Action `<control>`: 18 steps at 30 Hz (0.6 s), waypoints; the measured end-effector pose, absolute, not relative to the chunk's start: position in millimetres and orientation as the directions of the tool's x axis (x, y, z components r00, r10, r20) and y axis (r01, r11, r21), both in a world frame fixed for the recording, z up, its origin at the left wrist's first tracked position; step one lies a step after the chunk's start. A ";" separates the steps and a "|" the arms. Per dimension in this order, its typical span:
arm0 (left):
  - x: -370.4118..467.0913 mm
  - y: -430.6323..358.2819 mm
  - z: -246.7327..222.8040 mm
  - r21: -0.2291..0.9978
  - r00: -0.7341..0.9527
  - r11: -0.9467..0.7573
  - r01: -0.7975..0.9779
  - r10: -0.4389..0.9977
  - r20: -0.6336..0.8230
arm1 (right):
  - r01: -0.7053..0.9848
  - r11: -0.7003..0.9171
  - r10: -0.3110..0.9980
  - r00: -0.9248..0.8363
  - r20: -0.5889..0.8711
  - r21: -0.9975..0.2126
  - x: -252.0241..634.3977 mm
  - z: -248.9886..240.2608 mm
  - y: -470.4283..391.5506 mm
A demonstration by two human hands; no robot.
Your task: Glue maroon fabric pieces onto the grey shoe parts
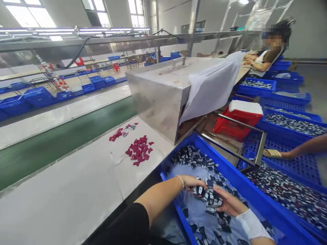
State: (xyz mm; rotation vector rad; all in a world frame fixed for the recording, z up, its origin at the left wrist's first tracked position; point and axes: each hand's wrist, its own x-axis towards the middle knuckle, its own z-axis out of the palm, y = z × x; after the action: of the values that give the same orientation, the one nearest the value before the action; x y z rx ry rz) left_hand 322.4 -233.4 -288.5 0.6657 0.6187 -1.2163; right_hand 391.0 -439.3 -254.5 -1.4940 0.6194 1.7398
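My left hand (194, 182), with a bracelet at the wrist, curls around a cluster of small dark navy pieces with pale faces (209, 194) inside a long blue bin (258, 200). From the other side my right hand (228, 201) closes on the same cluster, its wrist wrapped in a white sleeve or bandage. The hands are a little apart, with the pieces bunched between them. More such pieces (195, 158) lie on a clear plastic liner in the bin. Exactly what the pieces are cannot be made out.
Dark red pieces (139, 150) lie piled on the white table (76, 183), beside a metal housing (158, 98). A metal frame (231, 144) stands beyond my bin. More blue bins (293, 126) line the right, near a slippered foot (273, 153). Another person (268, 58) sits farther back.
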 end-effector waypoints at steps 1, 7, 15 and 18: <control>319.1 -232.8 -284.4 0.115 0.273 0.284 0.952 -0.615 -0.740 | -0.784 -0.613 0.217 -0.041 -0.975 -0.103 394.9 -249.8 -434.0; 297.9 -200.3 -241.9 0.114 0.473 0.582 0.805 -0.514 -0.715 | -0.676 -0.728 0.221 -0.070 -0.973 -0.117 417.0 -207.0 -378.7; 212.9 -86.6 -151.8 0.233 0.603 0.803 0.548 -0.187 -0.775 | -0.439 -0.847 0.423 -0.215 -0.880 -0.299 389.7 -141.1 -213.4; 134.1 -32.4 -110.2 0.282 0.547 0.847 0.450 -0.012 -0.837 | -0.375 -0.841 0.522 -0.372 -0.768 -0.390 329.2 -127.4 -132.9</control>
State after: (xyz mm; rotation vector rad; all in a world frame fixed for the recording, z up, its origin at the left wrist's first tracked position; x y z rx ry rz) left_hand 134.1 -32.4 -110.2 0.5069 0.9617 -0.2883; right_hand 329.2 -132.9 -127.4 -1.3197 -0.2013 2.2207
